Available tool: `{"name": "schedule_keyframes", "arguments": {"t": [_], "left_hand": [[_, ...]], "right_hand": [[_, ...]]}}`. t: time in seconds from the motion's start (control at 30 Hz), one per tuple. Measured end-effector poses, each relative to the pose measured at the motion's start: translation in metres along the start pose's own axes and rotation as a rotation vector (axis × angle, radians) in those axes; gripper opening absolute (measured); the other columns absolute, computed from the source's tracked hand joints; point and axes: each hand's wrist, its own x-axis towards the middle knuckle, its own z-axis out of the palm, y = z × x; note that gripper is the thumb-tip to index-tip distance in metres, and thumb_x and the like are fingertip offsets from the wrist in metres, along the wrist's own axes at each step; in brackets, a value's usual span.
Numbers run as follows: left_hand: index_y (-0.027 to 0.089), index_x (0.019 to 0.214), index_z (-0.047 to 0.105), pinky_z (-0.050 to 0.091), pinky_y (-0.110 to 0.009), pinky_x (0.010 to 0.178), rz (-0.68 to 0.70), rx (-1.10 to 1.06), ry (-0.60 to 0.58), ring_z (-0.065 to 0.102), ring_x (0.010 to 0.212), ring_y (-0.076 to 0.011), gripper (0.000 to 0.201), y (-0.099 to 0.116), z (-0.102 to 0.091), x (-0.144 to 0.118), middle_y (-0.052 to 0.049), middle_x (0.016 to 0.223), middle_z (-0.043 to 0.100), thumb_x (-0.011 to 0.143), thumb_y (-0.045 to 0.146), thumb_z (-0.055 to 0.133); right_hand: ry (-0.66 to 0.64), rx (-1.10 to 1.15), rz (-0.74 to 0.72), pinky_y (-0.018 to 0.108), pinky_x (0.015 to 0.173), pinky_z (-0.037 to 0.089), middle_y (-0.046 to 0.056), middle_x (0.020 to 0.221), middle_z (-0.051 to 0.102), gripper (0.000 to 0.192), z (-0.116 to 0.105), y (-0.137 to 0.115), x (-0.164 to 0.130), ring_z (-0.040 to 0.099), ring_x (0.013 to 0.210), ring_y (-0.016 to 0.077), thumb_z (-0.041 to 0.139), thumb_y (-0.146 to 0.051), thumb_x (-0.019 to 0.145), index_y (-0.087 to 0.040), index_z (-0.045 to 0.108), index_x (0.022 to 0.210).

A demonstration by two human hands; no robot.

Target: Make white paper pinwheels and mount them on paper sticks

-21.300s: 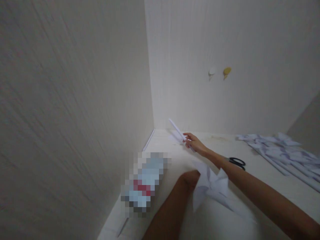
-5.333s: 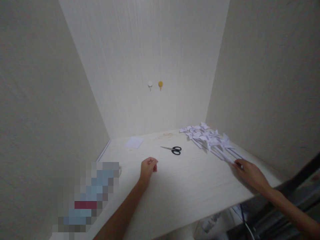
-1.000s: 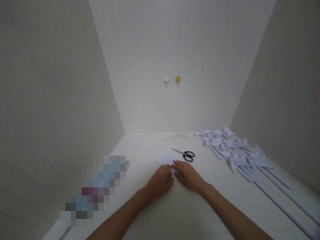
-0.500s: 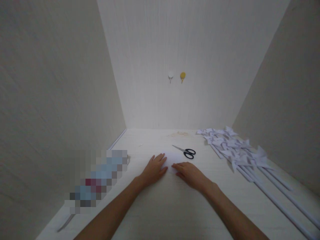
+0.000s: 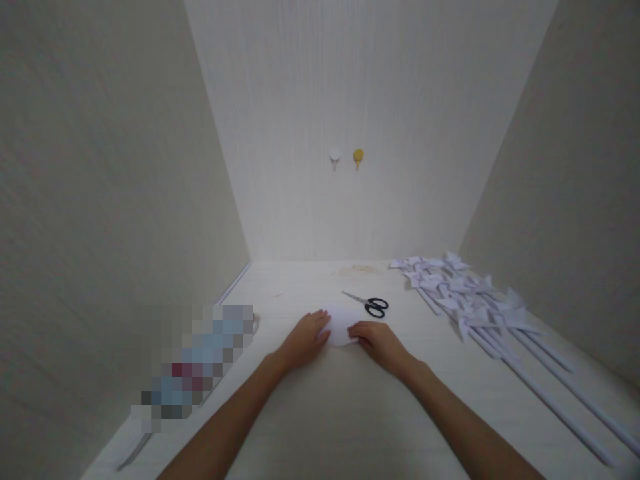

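A small white sheet of paper (image 5: 343,325) lies on the pale table (image 5: 350,413) in front of me. My left hand (image 5: 305,340) rests on the paper's left edge with fingers laid flat. On the right edge sits my right hand (image 5: 383,343), its fingertips pressing the sheet. The paper looks slightly lifted or curved between the two hands. Black-handled scissors (image 5: 370,305) lie just beyond the paper, apart from both hands.
A pile of white paper pinwheels on long white sticks (image 5: 480,307) stretches along the right side of the table. A blurred-out object (image 5: 200,360) lies at the left. Two small hooks, white and yellow (image 5: 346,157), hang on the back wall. Walls close in on three sides.
Over the last second both hands stayed on the paper and shifted slightly apart, showing more of the sheet. Earlier, my right hand was at the pinwheel pile.
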Motion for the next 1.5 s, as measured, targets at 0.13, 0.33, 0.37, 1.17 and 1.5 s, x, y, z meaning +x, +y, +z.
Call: {"name": "schedule_keyframes", "arguments": {"t": [0.13, 0.33, 0.37, 1.17, 1.5], "left_hand": [[0.015, 0.112, 0.046, 0.027, -0.029, 0.095, 0.050, -0.100, -0.026, 0.038, 0.112, -0.0121, 0.036, -0.014, -0.007, -0.001, -0.007, 0.119, 0.048, 0.083, 0.027, 0.029], [0.024, 0.111, 0.048, 0.024, -0.034, 0.096, 0.160, -0.076, -0.077, 0.028, 0.119, -0.0158, 0.035, -0.025, -0.016, -0.003, -0.005, 0.128, 0.037, 0.082, 0.033, 0.030], [0.025, 0.112, 0.048, 0.023, -0.035, 0.096, 0.171, -0.057, -0.086, 0.027, 0.120, -0.0167, 0.036, -0.024, -0.016, -0.003, -0.006, 0.128, 0.036, 0.083, 0.034, 0.030], [0.016, 0.127, 0.021, 0.013, -0.042, 0.100, 0.322, -0.099, -0.256, 0.021, 0.121, -0.0222, 0.056, 0.087, -0.023, -0.048, -0.010, 0.129, 0.033, 0.076, 0.031, 0.040], [0.019, 0.130, 0.007, 0.009, -0.044, 0.100, 0.290, -0.136, -0.269, 0.021, 0.120, -0.0246, 0.064, 0.076, -0.007, -0.060, -0.007, 0.135, 0.023, 0.076, 0.033, 0.038]], "right_hand": [[0.027, 0.136, 0.023, 0.026, 0.074, 0.042, 0.004, 0.085, 0.066, 0.017, 0.001, 0.012, -0.002, 0.058, 0.080, 0.0148, 0.048, -0.019, 0.074, -0.018, 0.064, 0.083], [0.041, 0.327, 0.083, 0.025, 0.068, 0.043, 0.004, 0.079, 0.067, 0.016, 0.003, 0.020, -0.003, 0.059, 0.073, 0.0152, 0.052, -0.026, 0.072, -0.019, 0.065, 0.078], [0.042, 0.345, 0.094, 0.024, 0.065, 0.043, 0.003, 0.076, 0.067, 0.016, 0.003, 0.020, -0.002, 0.059, 0.070, 0.0148, 0.052, -0.027, 0.072, -0.019, 0.065, 0.076], [0.043, 0.166, 0.307, 0.035, 0.077, 0.030, -0.002, 0.069, 0.058, 0.004, 0.001, -0.002, 0.000, 0.052, 0.071, 0.0142, 0.054, -0.018, 0.064, -0.019, 0.053, 0.068], [-0.069, 0.136, 0.355, 0.039, 0.080, 0.023, -0.003, 0.067, 0.057, 0.006, -0.004, -0.001, -0.005, 0.051, 0.072, 0.0145, 0.054, -0.016, 0.063, -0.019, 0.050, 0.066]]}}
